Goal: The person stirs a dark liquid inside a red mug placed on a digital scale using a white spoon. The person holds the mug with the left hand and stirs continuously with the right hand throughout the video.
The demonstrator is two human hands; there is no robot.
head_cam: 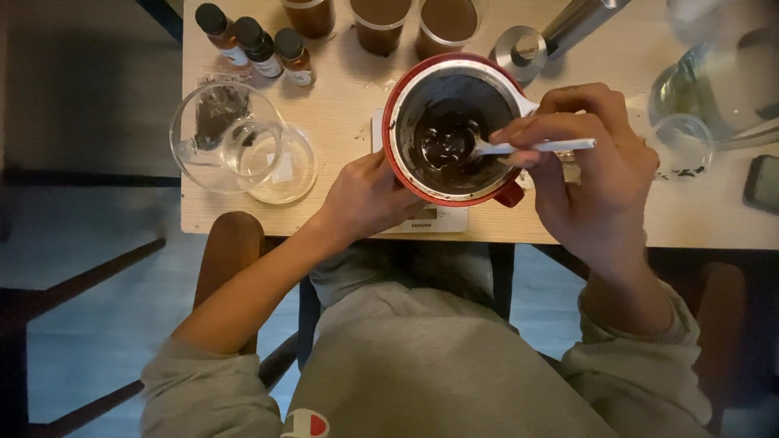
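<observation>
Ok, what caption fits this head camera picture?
Right hand stirs dark paste with a white spoon while left hand steadies the red bowl.

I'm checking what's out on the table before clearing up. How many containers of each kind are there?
Small dark-capped bottles: 3
Cups of brown liquid at the far edge: 3
Clear glass measuring jug: 1
Red-rimmed pot, steadied by the left hand and stirred by the right hand: 1
Small clear glass cup: 1
Total: 9

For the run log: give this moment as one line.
left hand steadies red-rimmed metal bowl | right hand holds white plastic spoon in dark paste
</observation>
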